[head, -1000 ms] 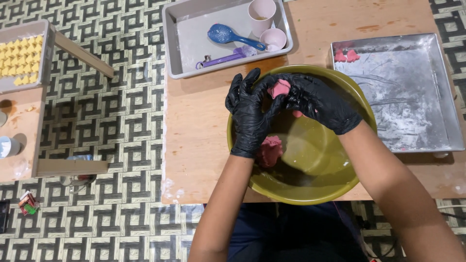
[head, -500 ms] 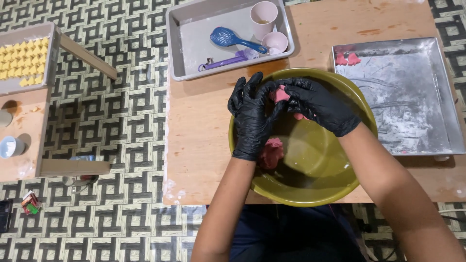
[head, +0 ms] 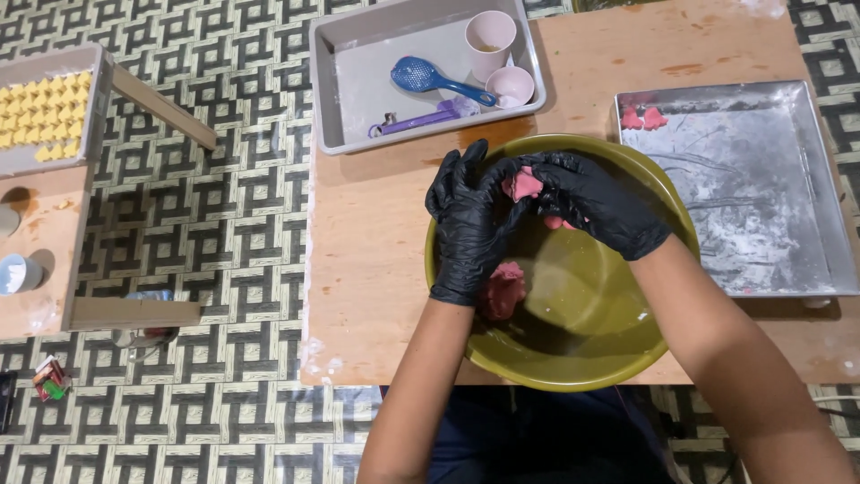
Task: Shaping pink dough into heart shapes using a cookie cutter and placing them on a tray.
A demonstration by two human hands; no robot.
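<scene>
Both my hands wear black gloves and meet over an olive-green bowl on a low wooden table. My left hand and my right hand press together on a small piece of pink dough between their fingers. A larger lump of pink dough lies in the bowl, just below my left palm.
A floured metal tray at the right holds two small pink dough shapes. A grey tray behind the bowl holds a blue spoon, a purple tool and two pink cups. Yellow pieces fill a tray at far left.
The view has shifted slightly. My hands stay over the bowl, kneading the small pink piece with little change in place.
</scene>
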